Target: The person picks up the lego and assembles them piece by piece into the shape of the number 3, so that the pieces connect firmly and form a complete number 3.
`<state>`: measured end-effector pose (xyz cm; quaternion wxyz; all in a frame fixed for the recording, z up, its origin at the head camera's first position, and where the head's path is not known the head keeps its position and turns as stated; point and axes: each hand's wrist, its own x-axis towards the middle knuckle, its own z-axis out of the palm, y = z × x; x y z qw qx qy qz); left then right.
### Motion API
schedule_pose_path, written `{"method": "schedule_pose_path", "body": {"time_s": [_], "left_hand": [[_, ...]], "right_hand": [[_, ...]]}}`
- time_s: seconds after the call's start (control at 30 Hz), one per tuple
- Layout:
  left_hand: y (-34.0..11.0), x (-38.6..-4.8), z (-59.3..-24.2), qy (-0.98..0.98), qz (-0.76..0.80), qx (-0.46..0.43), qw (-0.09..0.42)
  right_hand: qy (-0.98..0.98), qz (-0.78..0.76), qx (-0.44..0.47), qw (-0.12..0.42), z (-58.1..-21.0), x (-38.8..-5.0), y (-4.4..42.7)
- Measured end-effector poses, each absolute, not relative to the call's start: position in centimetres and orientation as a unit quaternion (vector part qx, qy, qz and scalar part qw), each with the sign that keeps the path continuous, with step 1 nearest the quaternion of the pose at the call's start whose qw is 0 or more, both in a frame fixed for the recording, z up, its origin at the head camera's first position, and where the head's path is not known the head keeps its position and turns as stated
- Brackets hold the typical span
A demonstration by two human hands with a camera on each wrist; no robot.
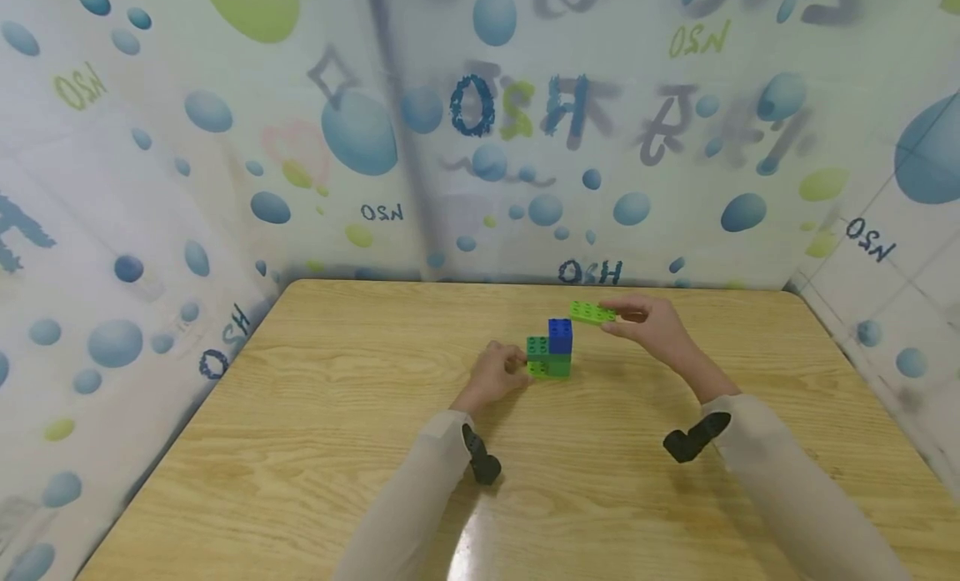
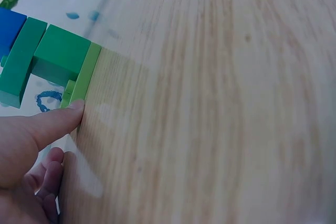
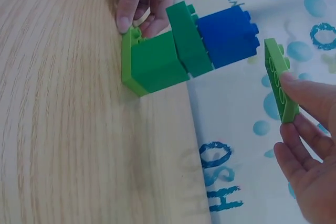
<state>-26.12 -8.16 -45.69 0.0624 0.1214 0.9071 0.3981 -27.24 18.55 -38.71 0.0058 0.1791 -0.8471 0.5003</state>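
Note:
A small stack of toy building bricks stands on the table. Its base is a light green flat brick (image 3: 127, 66) with a green block (image 3: 160, 61) at one end. Across that block lies a green flat brick (image 3: 188, 40), overhanging the base, and a blue brick (image 1: 560, 337) tops it. My left hand (image 1: 497, 373) pinches the free end of the base, thumb on its near edge in the left wrist view. Above and right of the stack, apart from it, my right hand (image 1: 652, 327) holds another light green flat brick (image 1: 588, 313) by one end, tilted.
The wooden table (image 1: 337, 456) extends around the stack, its back edge close behind. Beyond it hangs a white curtain (image 1: 427, 189) printed with drops and letters. Dark wrist devices (image 1: 483, 464) stick out from both sleeves.

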Motion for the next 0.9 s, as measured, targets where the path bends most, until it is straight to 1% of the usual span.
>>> {"method": "schedule_pose_path", "body": {"time_s": [0.3, 0.53, 0.9], "left_hand": [[-8.3, -26.3, -45.9, 0.911, 0.388, 0.126, 0.059], [-8.3, -26.3, -45.9, 0.910, 0.389, 0.127, 0.060], [-8.3, -26.4, -46.0, 0.914, 0.381, 0.125, 0.063]], "right_hand": [[-0.835, 0.512, 0.201, -0.006, -37.9, -26.9, 16.9], [-0.830, 0.512, 0.224, 0.000, -38.0, -26.8, 15.8], [-0.821, 0.520, 0.237, -0.014, -38.2, -26.9, 14.8]]}}
